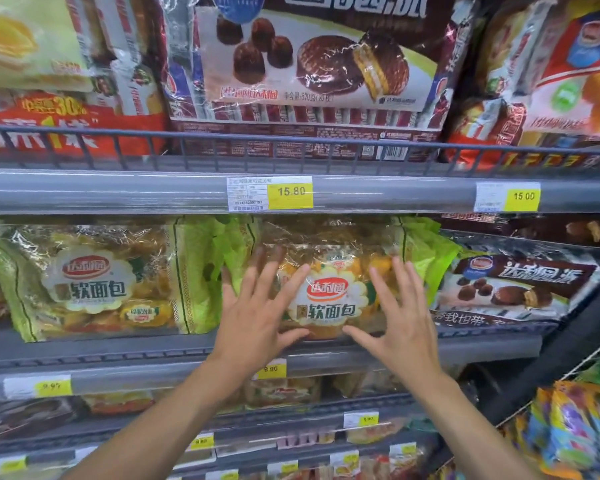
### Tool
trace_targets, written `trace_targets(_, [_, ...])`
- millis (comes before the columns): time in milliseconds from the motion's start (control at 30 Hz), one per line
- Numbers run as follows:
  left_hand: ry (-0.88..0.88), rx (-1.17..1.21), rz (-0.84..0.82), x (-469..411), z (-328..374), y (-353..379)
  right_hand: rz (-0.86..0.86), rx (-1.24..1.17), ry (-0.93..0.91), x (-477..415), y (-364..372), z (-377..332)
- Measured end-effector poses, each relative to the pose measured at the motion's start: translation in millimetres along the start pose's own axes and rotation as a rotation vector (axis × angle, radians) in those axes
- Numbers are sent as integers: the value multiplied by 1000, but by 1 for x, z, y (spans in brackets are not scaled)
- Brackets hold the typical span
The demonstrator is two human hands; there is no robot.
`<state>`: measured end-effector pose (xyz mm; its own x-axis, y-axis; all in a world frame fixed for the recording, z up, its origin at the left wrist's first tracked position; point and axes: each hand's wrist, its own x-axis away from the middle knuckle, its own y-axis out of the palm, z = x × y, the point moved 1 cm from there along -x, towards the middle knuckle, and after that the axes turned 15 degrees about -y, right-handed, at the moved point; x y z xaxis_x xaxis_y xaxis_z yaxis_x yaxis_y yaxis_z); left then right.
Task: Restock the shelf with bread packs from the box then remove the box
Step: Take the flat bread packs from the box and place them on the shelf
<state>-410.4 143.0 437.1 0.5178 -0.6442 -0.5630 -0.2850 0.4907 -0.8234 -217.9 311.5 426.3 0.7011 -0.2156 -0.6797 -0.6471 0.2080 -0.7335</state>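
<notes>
Both palms are lying flat, fingers straight, gripping nothing: left hand (257, 320) and right hand (407, 327) are pressing the pack (329, 303) into the shelf (118, 348), likely squaring it beside its twin (90, 282). Both are reading 达利园 软面包; the tag (291, 192) above is showing 15.80. No box showing.

A chocolate pie pack (309, 74) is stood behind a wire rail (291, 142). A 15.80 tag (270, 192) and a 15.00 tag (508, 196) are fixed below it. A smaller pie pack (513, 289) is laid at right, with colourful packets (575, 431) seen lower.
</notes>
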Motion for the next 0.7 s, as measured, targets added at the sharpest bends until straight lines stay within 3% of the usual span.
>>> trace_targets(367, [28, 23, 23, -16, -1, 13, -70, -5, 4, -17, 8, 17])
trace_targets(700, [-2, 5, -66, -3, 1, -10, -201, -21, 92, -12, -10, 2])
